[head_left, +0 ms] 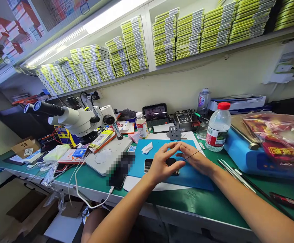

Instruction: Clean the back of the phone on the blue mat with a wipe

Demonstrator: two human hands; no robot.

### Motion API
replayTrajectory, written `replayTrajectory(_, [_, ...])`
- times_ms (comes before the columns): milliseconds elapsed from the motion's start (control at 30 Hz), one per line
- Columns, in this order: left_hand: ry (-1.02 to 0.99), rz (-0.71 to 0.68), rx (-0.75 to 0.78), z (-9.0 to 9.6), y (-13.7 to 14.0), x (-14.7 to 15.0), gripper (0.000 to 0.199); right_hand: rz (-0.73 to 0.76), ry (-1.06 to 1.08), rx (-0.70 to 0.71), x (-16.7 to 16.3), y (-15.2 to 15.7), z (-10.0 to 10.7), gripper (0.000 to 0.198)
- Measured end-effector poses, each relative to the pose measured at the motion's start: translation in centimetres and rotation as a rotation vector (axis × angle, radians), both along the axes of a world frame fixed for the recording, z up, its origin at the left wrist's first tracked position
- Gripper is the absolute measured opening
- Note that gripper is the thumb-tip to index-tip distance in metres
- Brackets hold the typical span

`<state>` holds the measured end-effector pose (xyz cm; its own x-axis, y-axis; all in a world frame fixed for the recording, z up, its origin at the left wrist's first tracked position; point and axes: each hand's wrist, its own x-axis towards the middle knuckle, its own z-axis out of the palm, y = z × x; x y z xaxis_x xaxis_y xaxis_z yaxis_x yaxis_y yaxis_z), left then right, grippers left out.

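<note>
My left hand (165, 164) is over a phone (149, 165) that lies on a blue mat (139, 168). Its thumb is apart from the curved fingers, and a ring sits on one finger. Just to the right, my right hand (194, 158) has bent fingers whose tips meet or nearly meet the left fingertips. A thin dark stick-like tool (194, 154) slants up across the right hand, its lower end by the fingers. Both hands cover much of the phone. A small white piece of paper (147, 147) rests on the mat behind the left hand.
A microscope (73, 118) stands at left on its pale base (96, 160), beside a dark, partly blurred phone (119, 177) with a white cable. A red-capped bottle (218, 128) and a blue machine (240, 155) stand at right. Thin tools (235, 175) lie in front of the machine.
</note>
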<state>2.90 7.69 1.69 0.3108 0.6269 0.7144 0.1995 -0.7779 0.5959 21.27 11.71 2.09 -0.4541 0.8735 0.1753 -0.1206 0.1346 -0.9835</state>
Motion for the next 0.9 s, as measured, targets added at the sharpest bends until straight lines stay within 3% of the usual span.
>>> replayTrajectory(167, [0.231,0.126,-0.025,-0.9,-1.0,-6.2,0.044,-0.302,-0.076,0.135,0.6,1.4,-0.8,0.068])
replayTrajectory(300, [0.401,0.199,-0.087,-1.6,-1.6,-9.7,0.04,-0.148,-0.388,0.357,0.3,0.9,-1.1,0.081])
replayTrajectory(467, [0.516,0.155,-0.109,-2.2,-1.0,-9.8,0.038,0.065,-0.744,0.437,0.1,0.0,-0.8,0.097])
replayTrajectory(667, [0.5,0.153,-0.141,-2.1,-0.7,-9.2,0.039,0.088,-0.826,0.46,0.6,0.5,-0.5,0.08])
replayTrajectory(900, [0.46,0.139,-0.271,-1.6,-1.1,-9.1,0.081,0.077,-0.818,0.445,0.8,0.8,-1.0,0.072])
